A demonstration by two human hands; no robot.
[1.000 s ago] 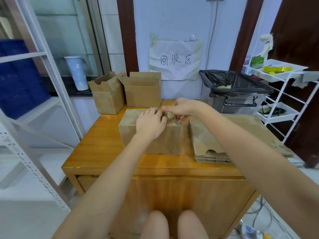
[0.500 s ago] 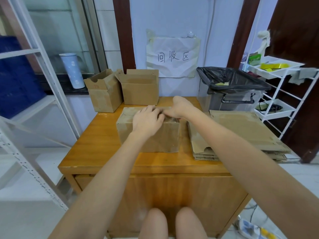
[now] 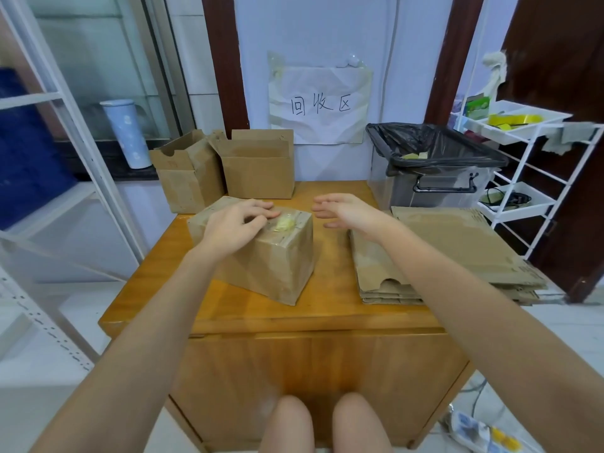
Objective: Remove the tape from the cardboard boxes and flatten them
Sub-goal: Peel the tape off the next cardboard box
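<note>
Wooden table (image 3: 327,308) set against a white wall carries the work. A sealed cardboard box (image 3: 274,266) lies at centre, tape (image 3: 283,223) bunched on its top face. The left hand (image 3: 233,225) rests on the box top, fingers loosely curled beside the tape; whether it pinches the tape cannot be told. The right hand (image 3: 346,210) hovers clear, fingers spread, holding nothing. Completed: a stack of flattened boxes (image 3: 457,256) at right. Remaining, by estimate: this box and two open boxes (image 3: 228,171) at rear. Wall sign (image 3: 320,104) reads "回收区".
</note>
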